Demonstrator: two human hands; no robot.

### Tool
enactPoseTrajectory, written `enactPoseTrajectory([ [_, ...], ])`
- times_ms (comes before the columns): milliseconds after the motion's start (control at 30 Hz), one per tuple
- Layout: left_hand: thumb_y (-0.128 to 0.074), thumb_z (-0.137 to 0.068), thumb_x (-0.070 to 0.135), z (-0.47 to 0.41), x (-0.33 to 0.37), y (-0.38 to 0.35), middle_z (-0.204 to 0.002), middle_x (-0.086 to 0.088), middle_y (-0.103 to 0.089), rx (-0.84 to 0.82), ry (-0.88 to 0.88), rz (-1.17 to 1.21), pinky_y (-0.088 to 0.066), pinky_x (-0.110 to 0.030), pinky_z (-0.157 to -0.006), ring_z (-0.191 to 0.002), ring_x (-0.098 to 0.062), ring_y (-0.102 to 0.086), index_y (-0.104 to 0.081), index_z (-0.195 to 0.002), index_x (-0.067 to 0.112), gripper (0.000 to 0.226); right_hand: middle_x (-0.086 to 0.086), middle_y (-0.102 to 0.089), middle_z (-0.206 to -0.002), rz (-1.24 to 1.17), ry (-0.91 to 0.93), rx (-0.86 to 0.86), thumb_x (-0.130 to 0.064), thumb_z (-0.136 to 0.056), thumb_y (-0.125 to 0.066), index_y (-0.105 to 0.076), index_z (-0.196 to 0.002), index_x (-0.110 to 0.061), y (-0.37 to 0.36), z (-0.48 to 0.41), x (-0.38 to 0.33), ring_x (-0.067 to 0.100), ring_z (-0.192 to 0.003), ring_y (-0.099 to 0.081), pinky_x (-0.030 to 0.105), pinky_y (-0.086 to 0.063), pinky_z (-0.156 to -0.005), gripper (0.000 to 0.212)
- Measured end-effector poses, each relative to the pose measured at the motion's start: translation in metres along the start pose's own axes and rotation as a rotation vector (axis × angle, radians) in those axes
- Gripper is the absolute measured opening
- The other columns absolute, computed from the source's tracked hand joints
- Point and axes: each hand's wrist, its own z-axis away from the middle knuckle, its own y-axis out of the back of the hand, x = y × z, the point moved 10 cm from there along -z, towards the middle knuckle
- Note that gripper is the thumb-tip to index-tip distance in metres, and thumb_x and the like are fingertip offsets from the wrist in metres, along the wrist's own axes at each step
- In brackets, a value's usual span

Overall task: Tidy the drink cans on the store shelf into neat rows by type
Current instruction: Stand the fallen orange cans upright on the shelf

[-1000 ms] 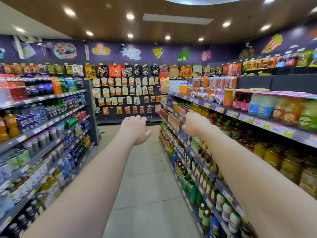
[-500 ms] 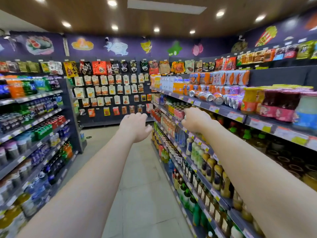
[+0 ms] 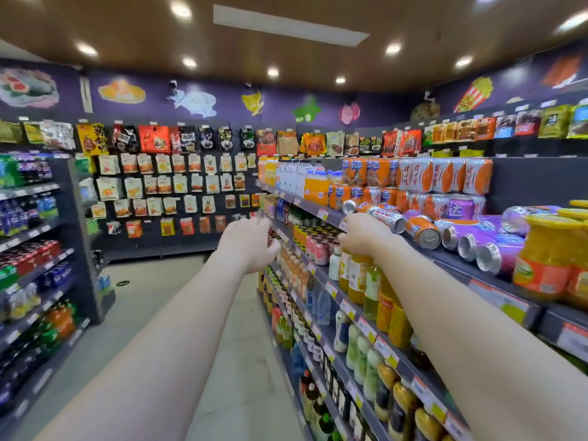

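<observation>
Orange, white and purple drink cans lie tipped on their sides on the right-hand shelf. An orange can and purple cans point their ends outward. More cans stand upright in stacked rows behind. My right hand reaches to the shelf edge just left of a fallen white can, fingers loosely curled, holding nothing that I can see. Out in the aisle, my left hand is stretched toward the shelves, its fingers relaxed and holding nothing.
Jars of orange fruit stand at the right end of the can shelf. Bottles fill the lower shelves. Another drinks rack lines the left side. Snack bags hang on the far wall. The tiled aisle runs between.
I have moved closer to the right-hand shelf and the view has swung toward it. Both hands have advanced, the right one reaching the edge of the can shelf.
</observation>
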Motion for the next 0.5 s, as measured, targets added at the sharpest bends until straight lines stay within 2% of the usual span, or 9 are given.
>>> enactPoseTrajectory([
  [200,-0.041,-0.095,0.048,-0.1,-0.02,-0.064,-0.128,-0.008,-0.061,0.003,-0.072,0.06,-0.049,-0.045,-0.096,-0.113,-0.03,-0.059,-0.054,-0.132,0.016,0.051,0.002,-0.055,-0.09,0.093,-0.05,0.074,-0.034,-0.096,-0.053,-0.054,-0.101,-0.016,-0.025,-0.094,0.014,0.026,-0.083,-0.061,0.035,-0.047,-0.06,0.019],
  [267,-0.041,-0.095,0.049,-0.135,-0.027,-0.09,-0.132,-0.009,-0.059,0.012,-0.112,0.069,-0.049,-0.045,-0.097,-0.116,-0.03,-0.058,-0.052,-0.137,0.015,0.055,0.003,-0.059,-0.093,0.107,-0.079,0.086,-0.034,-0.094,-0.054,-0.053,-0.1,-0.017,-0.034,-0.124,0.018,0.025,-0.082,-0.061,0.037,-0.051,-0.062,0.018],
  [367,-0.04,-0.096,0.05,-0.196,-0.028,-0.128,-0.136,-0.009,-0.058,-0.001,-0.221,0.05,-0.05,-0.044,-0.095,-0.117,-0.03,-0.058,-0.049,-0.141,0.015,0.057,0.008,-0.064,-0.095,0.118,-0.17,0.076,-0.026,-0.093,-0.053,-0.053,-0.087,-0.018,-0.042,-0.166,0.032,0.028,-0.083,-0.063,0.041,-0.057,-0.071,0.01],
  [500,-0.037,-0.097,0.051,-0.272,-0.027,-0.158,-0.139,-0.009,-0.056,0.034,-0.333,0.08,-0.049,-0.044,-0.097,-0.12,-0.03,-0.057,-0.048,-0.142,0.015,0.059,0.012,-0.063,-0.116,0.169,-0.33,0.088,-0.027,-0.095,-0.051,-0.061,-0.115,-0.008,-0.042,-0.213,0.055,0.031,-0.102,-0.062,0.039,-0.055,-0.08,0.029],
])
